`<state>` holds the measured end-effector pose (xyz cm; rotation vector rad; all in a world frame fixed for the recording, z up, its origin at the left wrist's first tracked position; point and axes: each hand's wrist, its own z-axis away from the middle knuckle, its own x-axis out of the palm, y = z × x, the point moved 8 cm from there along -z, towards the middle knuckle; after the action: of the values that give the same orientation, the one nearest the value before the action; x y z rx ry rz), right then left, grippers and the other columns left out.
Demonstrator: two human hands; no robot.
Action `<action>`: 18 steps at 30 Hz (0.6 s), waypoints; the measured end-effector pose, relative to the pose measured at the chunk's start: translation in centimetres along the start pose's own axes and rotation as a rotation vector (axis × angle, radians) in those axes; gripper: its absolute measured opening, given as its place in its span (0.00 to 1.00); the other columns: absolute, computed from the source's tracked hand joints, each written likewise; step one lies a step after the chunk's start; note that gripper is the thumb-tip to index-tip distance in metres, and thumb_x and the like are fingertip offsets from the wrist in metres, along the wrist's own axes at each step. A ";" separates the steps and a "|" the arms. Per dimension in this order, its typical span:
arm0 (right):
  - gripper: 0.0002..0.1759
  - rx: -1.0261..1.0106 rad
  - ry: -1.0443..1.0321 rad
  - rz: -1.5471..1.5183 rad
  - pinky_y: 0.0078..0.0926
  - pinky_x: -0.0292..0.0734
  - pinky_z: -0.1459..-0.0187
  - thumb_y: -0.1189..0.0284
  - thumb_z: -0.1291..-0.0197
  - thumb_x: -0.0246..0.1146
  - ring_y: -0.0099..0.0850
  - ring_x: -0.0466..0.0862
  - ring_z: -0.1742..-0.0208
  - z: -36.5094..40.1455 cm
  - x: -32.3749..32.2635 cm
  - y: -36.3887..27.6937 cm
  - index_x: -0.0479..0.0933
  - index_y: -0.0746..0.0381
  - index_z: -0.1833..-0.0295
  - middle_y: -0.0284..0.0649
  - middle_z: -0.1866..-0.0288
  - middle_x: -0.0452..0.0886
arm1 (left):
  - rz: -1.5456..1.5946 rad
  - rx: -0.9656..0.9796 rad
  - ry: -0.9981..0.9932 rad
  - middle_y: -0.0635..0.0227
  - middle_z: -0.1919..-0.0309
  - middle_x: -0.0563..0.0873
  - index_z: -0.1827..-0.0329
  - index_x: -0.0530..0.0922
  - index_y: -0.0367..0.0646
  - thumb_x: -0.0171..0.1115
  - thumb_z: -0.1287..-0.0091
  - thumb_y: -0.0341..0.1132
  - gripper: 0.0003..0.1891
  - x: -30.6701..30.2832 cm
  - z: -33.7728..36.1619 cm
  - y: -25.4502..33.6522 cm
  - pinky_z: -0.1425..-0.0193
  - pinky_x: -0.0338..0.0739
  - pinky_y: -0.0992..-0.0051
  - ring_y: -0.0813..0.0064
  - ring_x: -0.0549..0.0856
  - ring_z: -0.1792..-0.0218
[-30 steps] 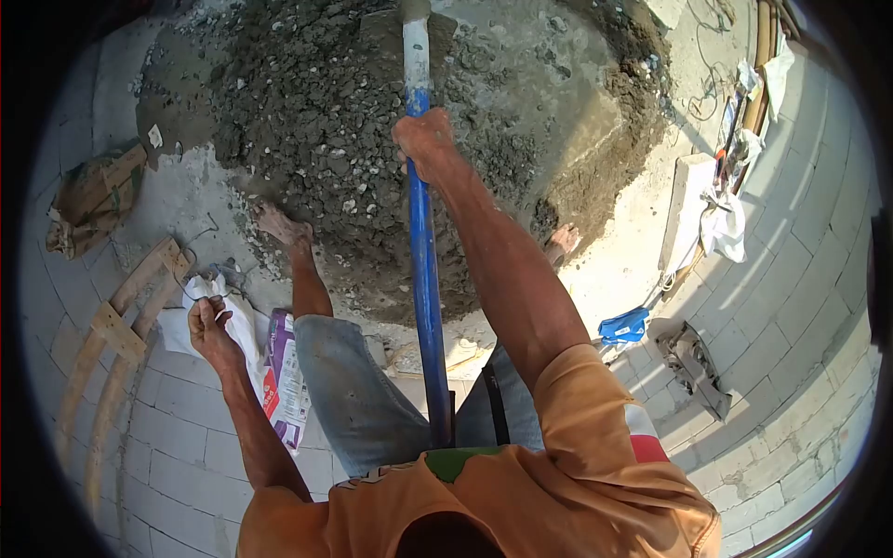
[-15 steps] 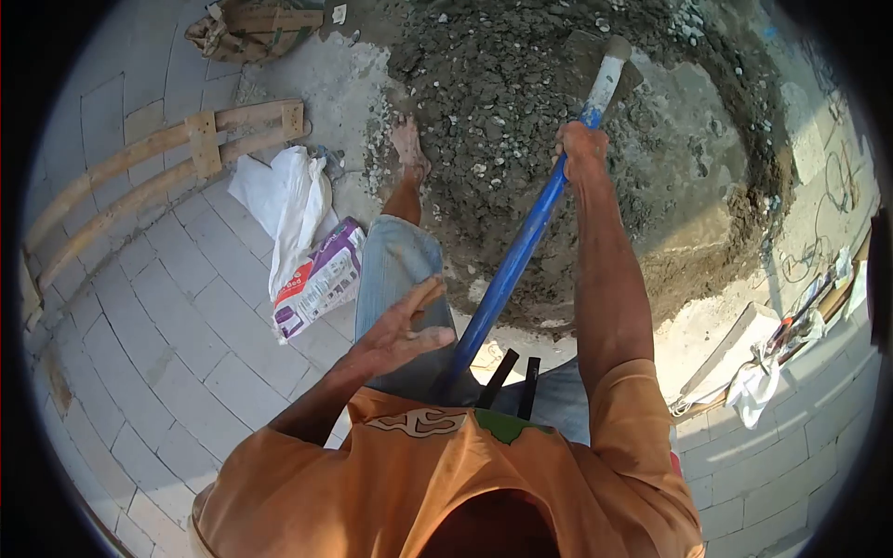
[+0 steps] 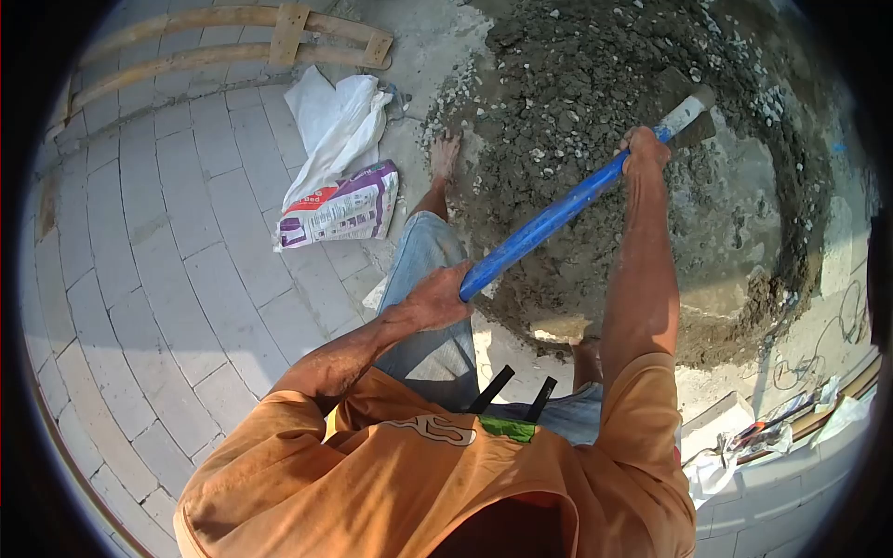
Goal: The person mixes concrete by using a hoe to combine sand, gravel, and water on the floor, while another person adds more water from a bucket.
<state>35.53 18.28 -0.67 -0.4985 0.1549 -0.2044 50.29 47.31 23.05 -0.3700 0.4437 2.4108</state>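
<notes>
Grip of both hands was closed fully around the blue handle (image 3: 549, 221). The left hand (image 3: 437, 299) wrapped its free end at the near edge of the mound (image 3: 577, 121). The right hand (image 3: 645, 149) clenched it far up, over the middle of the mound, so the two hands were well apart.

The mound, a wide heap of grey wet mix with stones, was the largest thing. I judge it heavy and sticky, dragging on whatever is pushed through it. The handle crossed it slantwise from the near edge toward the middle. It looked stiff and straight, with smooth paint that may slip under dusty or wet palms. Such a long tool is best held as here, one hand near the head for the load and one at the end for leverage. The head (image 3: 693, 100) lay on the mound just beyond the right hand, partly sunk in the mix, so its shape could not be told. A printed bag (image 3: 339, 209) lay just beside the mound, on the person's left.
</notes>
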 end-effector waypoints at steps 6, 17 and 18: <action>0.03 -0.017 -0.001 0.001 0.35 0.70 0.83 0.82 0.47 0.57 0.32 0.73 0.85 -1.5 0.1 0.9 0.72 0.72 0.70 0.44 0.79 0.74 | 0.374 0.056 -0.289 0.61 0.79 0.77 0.48 0.69 0.34 0.68 0.47 0.30 0.24 -0.1 -1.0 -1.2 0.76 0.73 0.69 0.73 0.79 0.82; 0.03 -0.003 0.148 0.193 0.27 0.68 0.84 0.78 0.48 0.57 0.28 0.70 0.86 11.3 -1.8 12.4 0.73 0.67 0.72 0.38 0.82 0.70 | 0.897 0.007 -0.687 0.68 0.77 0.77 0.59 0.72 0.36 0.68 0.47 0.32 0.16 6.8 7.2 -17.1 0.78 0.69 0.76 0.79 0.77 0.81; 0.03 0.007 0.144 0.158 0.27 0.68 0.84 0.78 0.48 0.57 0.27 0.70 0.86 12.1 -2.5 13.2 0.73 0.66 0.72 0.38 0.82 0.70 | 0.893 0.038 -0.682 0.68 0.77 0.77 0.59 0.72 0.36 0.68 0.47 0.32 0.16 6.3 8.1 -17.1 0.78 0.69 0.76 0.79 0.77 0.81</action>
<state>37.58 35.70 3.62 -0.4619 0.3330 -0.0858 55.42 66.60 24.27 0.8333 0.3734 3.1251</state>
